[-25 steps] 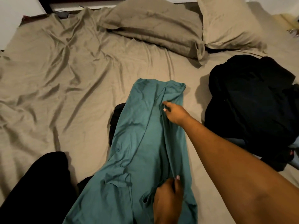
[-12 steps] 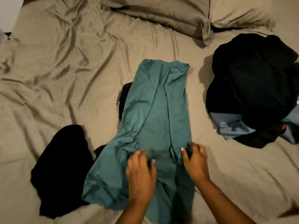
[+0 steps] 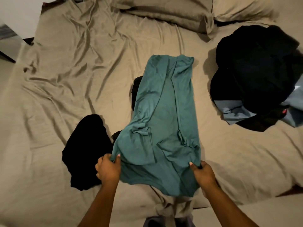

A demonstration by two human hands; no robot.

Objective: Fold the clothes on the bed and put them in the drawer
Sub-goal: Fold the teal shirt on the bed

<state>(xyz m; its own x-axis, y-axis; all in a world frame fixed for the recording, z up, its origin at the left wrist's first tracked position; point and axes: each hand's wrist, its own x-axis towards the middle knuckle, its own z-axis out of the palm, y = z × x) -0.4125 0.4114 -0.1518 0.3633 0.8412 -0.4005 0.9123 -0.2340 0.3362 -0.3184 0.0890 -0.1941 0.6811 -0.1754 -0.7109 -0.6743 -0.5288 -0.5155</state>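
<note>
Tan sheets cover the bed (image 3: 65, 79) stretching out ahead of your hands. The teal garment (image 3: 164, 112) lies flat on it, running away from you between both hands. A dark pile (image 3: 254, 71) sits well beyond your right hand. A black garment (image 3: 86, 149) lies just left of your left hand. Your left hand (image 3: 109, 169) pinches the teal garment's near left edge, and your right hand (image 3: 204, 173) grips its near right edge.

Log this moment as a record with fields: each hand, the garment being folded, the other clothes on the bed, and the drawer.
left hand: grips teal garment's near left edge
right hand: grips its near right edge
teal garment: lies lengthwise on the bed
black garment: crumpled, left of teal garment
dark pile: right side, over grey-blue cloth
drawer: not in view
</note>
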